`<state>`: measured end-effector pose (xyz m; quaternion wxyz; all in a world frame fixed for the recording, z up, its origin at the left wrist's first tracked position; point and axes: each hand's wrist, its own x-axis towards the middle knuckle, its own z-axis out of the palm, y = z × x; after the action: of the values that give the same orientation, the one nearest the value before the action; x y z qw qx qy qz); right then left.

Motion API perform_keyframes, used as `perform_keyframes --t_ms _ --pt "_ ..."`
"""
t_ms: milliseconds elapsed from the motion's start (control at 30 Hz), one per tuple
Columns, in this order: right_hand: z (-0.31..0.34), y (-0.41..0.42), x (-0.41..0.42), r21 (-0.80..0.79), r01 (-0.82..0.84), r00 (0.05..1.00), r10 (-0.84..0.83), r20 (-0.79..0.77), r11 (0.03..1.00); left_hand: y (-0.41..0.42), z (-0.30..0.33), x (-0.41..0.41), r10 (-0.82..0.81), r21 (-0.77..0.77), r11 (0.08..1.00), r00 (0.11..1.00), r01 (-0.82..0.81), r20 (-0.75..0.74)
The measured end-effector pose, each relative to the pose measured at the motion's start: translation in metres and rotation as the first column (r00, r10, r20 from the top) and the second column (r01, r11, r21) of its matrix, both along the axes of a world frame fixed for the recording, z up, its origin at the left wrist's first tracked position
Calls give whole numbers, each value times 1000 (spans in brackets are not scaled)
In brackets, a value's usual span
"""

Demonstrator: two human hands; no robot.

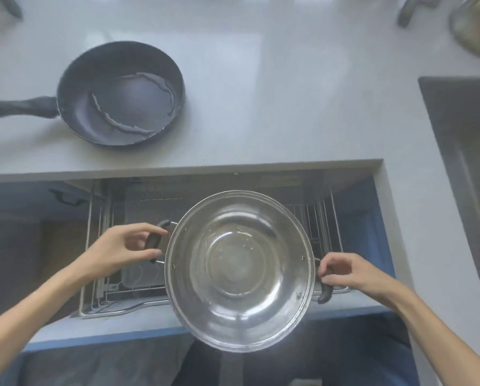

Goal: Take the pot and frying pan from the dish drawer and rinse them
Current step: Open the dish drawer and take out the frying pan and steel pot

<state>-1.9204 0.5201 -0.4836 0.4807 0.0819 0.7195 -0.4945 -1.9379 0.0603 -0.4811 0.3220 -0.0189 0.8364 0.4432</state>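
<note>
Head view: left hand (122,250), right hand (344,274) each clasp handle of steel pot (240,270) above dish drawer (94,274); keep level, carry to sink (461,151).

No readable text anywhere, no label, no brand mark, no number; nothing legible on any surface in view

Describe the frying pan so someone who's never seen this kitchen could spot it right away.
Start at the grey countertop above the open dish drawer. On its left part, away from the sink, sits the frying pan. It is dark and has one long handle pointing left, unlike the shiny steel pot with two side handles held over the drawer.
</note>
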Motion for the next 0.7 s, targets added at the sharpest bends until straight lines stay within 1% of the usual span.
perform_keyframes --t_ms 67,100,167,233,300,333,400,467,533,633,700 --pt "31 1 0 -29 -42 999 42 -2 999 0 31 0 13 12 1000 999 -13 -37" --pt "45 5 -3 -24 -20 999 19 -48 1000 0 44 -4 20 25 1000 999 -19 -46" --pt "76 12 -17 -18 103 975 -104 -196 995 5 68 -20 16 75 997 997 -11 -71" --pt "105 20 -42 -36 237 915 -235 -327 971 15 89 -45 33 111 994 991 -18 -133" --pt "122 29 -75 -61 315 859 -312 -405 947 32 104 -79 61 126 991 975 -34 -212" --pt "127 32 -92 -80 323 843 -325 -428 943 40 108 -98 66 129 991 968 -35 -240" --pt "132 35 -121 -46 298 855 -289 -431 953 57 112 -135 48 134 991 959 -11 -278" --pt "125 39 -148 11 279 852 -242 -465 960 67 109 -168 43 145 989 961 -4 -273" --pt "114 42 -173 55 305 840 -242 -486 951 74 99 -195 53 150 989 963 -13 -265" --pt "92 48 -208 96 371 805 -268 -529 924 83 81 -228 20 68 998 959 -1 -284" --pt "80 46 -223 97 403 778 -285 -560 910 86 67 -241 44 27 999 954 -38 -298"
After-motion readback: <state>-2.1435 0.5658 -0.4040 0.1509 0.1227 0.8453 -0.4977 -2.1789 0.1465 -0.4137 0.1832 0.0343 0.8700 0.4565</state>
